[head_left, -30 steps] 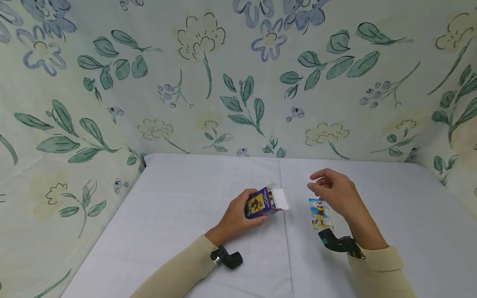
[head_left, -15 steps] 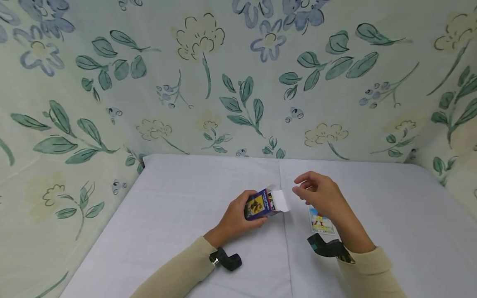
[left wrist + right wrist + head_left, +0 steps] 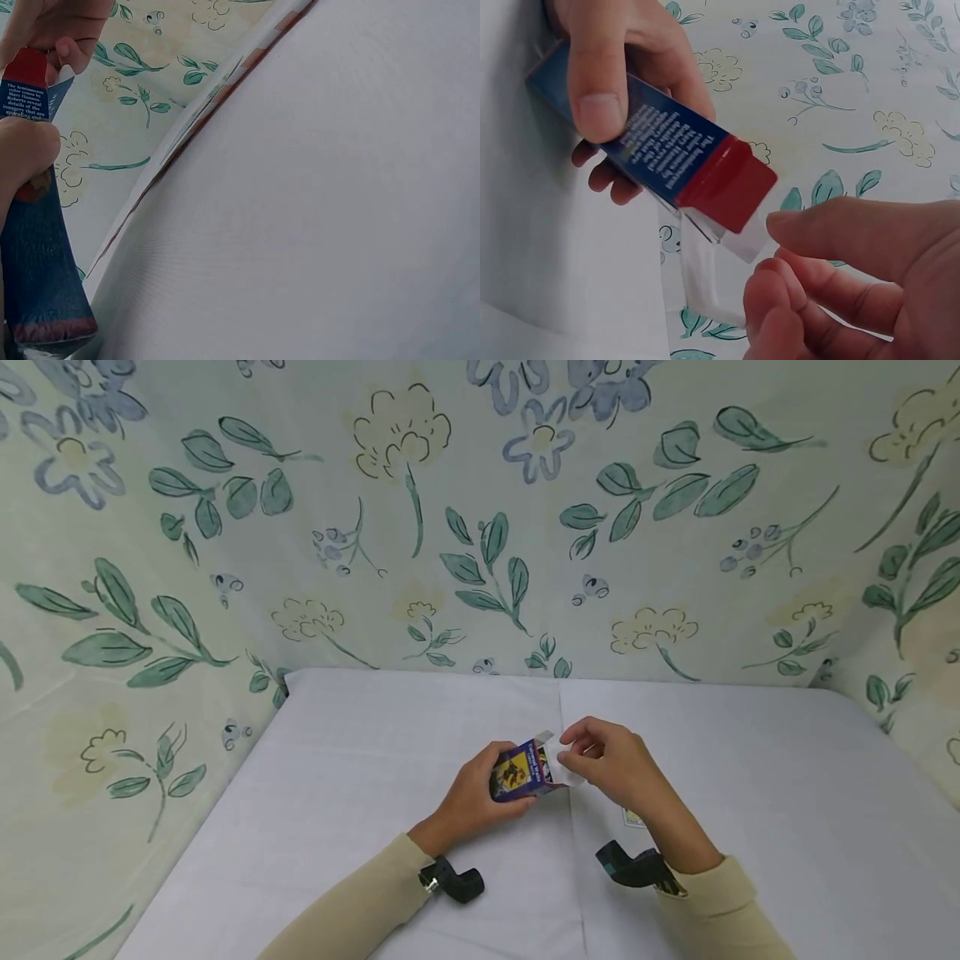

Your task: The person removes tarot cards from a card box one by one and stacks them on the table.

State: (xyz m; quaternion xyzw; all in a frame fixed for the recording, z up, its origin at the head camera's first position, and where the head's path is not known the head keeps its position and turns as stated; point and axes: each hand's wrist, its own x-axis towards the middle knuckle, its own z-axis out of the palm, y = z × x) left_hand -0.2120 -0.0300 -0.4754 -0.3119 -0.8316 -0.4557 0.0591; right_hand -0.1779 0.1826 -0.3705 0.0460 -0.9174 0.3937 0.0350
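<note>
My left hand grips a small dark blue card box with a yellow picture panel. The box is tilted above the table, its mouth pointing right and its white inner flap out. Cards show inside the mouth. In the right wrist view, the left thumb lies along the blue side, and a red flap sticks out. My right hand is at the mouth with fingers bent and nothing seen between them. Under the right forearm, only a corner of a picture card shows on the table.
A white cloth covers the table. Behind it and at the sides hangs floral fabric. Black wrist cameras sit on both cuffs, the right camera close to the table card.
My right hand has moved left and slightly down, from above the table card to the box's mouth. Its forearm now hides most of that card. The left hand and box have barely moved.
</note>
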